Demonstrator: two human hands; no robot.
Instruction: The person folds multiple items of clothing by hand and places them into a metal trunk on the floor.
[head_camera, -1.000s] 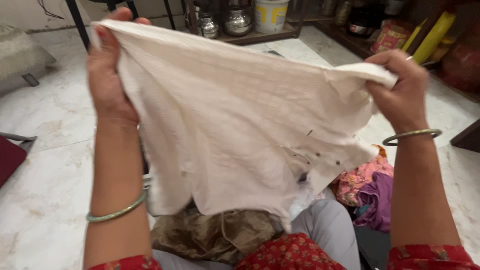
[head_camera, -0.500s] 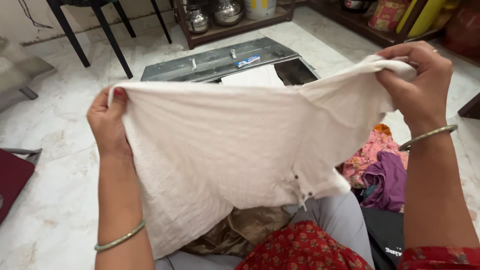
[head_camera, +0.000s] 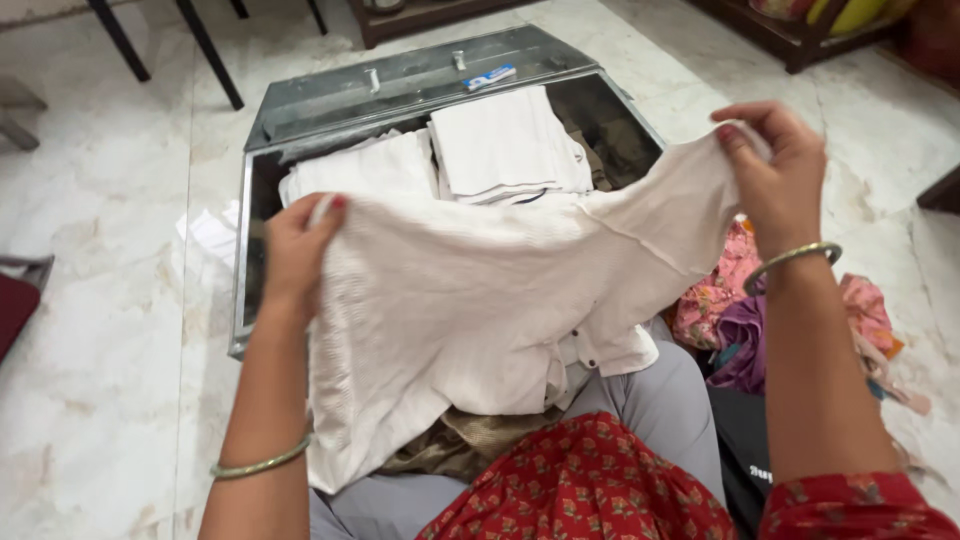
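Note:
A white garment (head_camera: 480, 300) with small buttons hangs spread between my two hands over my lap. My left hand (head_camera: 298, 250) pinches its left top edge. My right hand (head_camera: 775, 175) grips the right top corner, held a bit higher. Just beyond the garment stands an open grey metal trunk (head_camera: 243, 290) with two stacks of folded white cloth (head_camera: 500, 145) inside. Its lid (head_camera: 400, 85) lies back on the floor. A brownish cloth (head_camera: 470, 445) lies under the garment on my lap.
A heap of pink and purple clothes (head_camera: 740, 320) lies on the marble floor at my right. A maroon object (head_camera: 15, 310) sits at the left edge. Black chair legs (head_camera: 205, 50) and a low wooden shelf (head_camera: 800, 45) stand at the back.
Both hands have lowered the garment toward my lap, and the view has tipped down. The open trunk with its folded cloth, hidden before, now shows behind it.

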